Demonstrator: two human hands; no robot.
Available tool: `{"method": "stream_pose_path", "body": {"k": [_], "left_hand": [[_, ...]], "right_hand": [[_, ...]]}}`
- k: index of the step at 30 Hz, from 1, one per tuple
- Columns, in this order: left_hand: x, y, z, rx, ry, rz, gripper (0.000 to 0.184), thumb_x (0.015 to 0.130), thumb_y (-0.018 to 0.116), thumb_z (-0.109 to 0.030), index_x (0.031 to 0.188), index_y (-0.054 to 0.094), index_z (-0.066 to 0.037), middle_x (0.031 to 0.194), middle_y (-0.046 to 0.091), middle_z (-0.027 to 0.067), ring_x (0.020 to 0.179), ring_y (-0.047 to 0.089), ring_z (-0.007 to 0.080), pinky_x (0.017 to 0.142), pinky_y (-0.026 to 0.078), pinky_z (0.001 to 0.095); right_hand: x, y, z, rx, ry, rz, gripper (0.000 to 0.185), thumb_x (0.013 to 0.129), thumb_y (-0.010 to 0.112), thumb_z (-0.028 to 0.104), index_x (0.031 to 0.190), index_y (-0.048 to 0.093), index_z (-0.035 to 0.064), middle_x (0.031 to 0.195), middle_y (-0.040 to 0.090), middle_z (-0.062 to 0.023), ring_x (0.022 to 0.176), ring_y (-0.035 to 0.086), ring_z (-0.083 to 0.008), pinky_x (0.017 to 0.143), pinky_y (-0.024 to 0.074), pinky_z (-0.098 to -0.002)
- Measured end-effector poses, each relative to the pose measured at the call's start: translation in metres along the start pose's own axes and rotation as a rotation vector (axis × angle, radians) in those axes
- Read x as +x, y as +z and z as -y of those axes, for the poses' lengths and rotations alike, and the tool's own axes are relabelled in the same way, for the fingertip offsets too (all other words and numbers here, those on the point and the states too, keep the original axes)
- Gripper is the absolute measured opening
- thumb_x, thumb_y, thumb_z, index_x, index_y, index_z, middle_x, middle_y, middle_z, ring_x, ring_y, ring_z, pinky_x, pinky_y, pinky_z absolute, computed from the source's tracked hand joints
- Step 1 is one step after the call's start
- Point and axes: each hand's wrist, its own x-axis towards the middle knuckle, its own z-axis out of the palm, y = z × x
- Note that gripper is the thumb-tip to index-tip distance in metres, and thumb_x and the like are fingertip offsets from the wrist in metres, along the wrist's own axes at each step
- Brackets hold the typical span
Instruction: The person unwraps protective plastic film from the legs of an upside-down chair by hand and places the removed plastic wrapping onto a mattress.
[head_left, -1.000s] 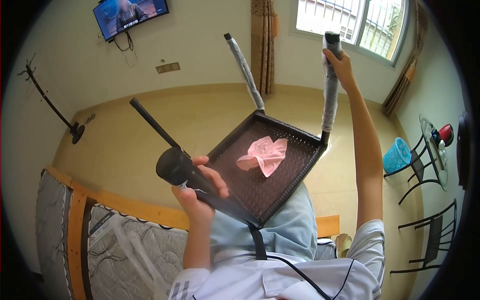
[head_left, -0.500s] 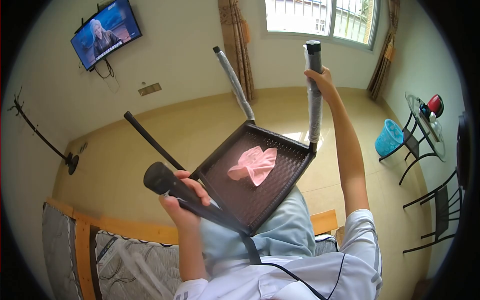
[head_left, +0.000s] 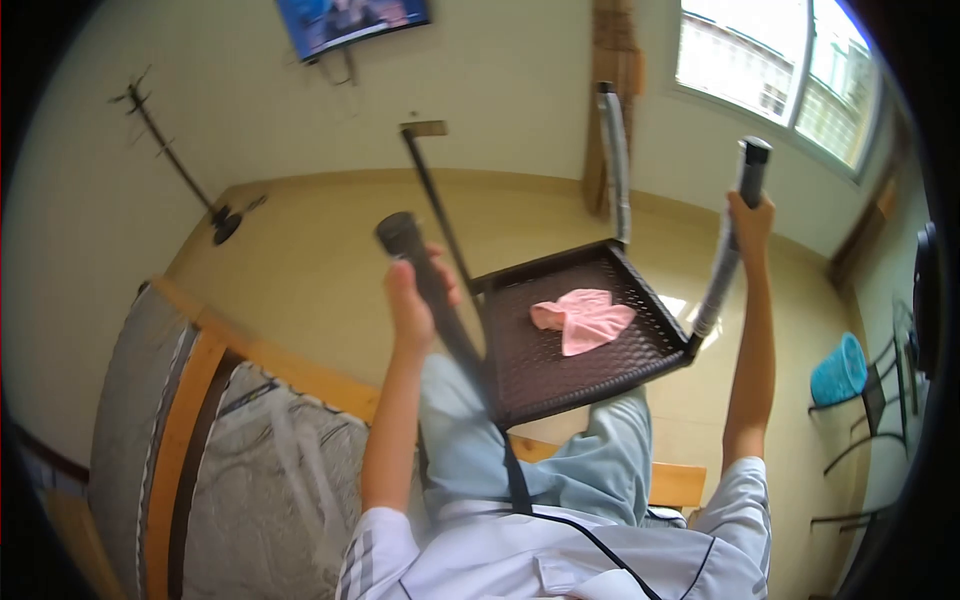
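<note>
An upturned stool [head_left: 530, 375] with a dark brown woven seat is over my lap, its legs pointing up. In the hollow underside of the seat rests a crumpled pink cloth [head_left: 584, 321]. My left hand [head_left: 412, 308] is closed around the near left leg, which is black. My right hand [head_left: 752, 222] grips the near right leg near its black-capped end; clear plastic film wraps that leg. The two far legs stand untouched, one bare and one wrapped in film. Neither hand touches the cloth.
Beside me on the left is a wooden-framed seat with a grey cushion [head_left: 270, 480]. A coat stand [head_left: 175, 155] stands by the left wall. At the right are a blue basket [head_left: 838, 370] and a dark metal chair [head_left: 872, 400]. A television [head_left: 350, 22] hangs ahead.
My view has swung left, so the room shifts rightward in it. The stool has turned and tilted somewhat in my hands. Both hands keep hold of the same legs, and the cloth stays inside.
</note>
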Motion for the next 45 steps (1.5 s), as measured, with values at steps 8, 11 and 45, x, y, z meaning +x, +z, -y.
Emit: {"method": "stream_pose_path", "body": {"k": [8, 11, 45], "left_hand": [[0.008, -0.040, 0.020, -0.025, -0.063, -0.136, 0.064, 0.072, 0.021, -0.063, 0.071, 0.045, -0.003, 0.054, 0.045, 0.0074, 0.042, 0.045, 0.0167, 0.041, 0.037, 0.0254], [0.003, -0.035, 0.020, -0.073, -0.094, -0.179, 0.065, 0.071, 0.022, -0.064, 0.069, 0.045, -0.003, 0.054, 0.045, 0.0072, 0.043, 0.046, 0.0170, 0.042, 0.037, 0.0254], [-0.028, -0.006, -0.053, 0.063, 0.010, -0.034, 0.076, 0.059, 0.019, -0.076, 0.064, 0.042, -0.004, 0.045, 0.044, 0.0073, 0.040, 0.046, 0.0159, 0.039, 0.037, 0.0242]], "right_hand": [[-0.030, 0.013, 0.035, -0.158, -0.076, -0.097, 0.021, 0.060, 0.057, 0.020, 0.067, 0.052, 0.0004, 0.051, 0.049, -0.0051, 0.048, 0.048, -0.0126, 0.048, 0.0379, -0.0269], [-0.030, 0.009, 0.038, -0.157, -0.062, -0.091, 0.023, 0.061, 0.058, 0.022, 0.067, 0.053, 0.0001, 0.052, 0.050, -0.0048, 0.049, 0.048, -0.0125, 0.049, 0.0378, -0.0267], [-0.113, -0.092, 0.061, -0.005, 0.027, -0.458, 0.027, 0.066, 0.056, 0.014, 0.083, 0.050, -0.0063, 0.072, 0.053, -0.0083, 0.062, 0.049, -0.0142, 0.059, 0.0408, -0.0254]]}}
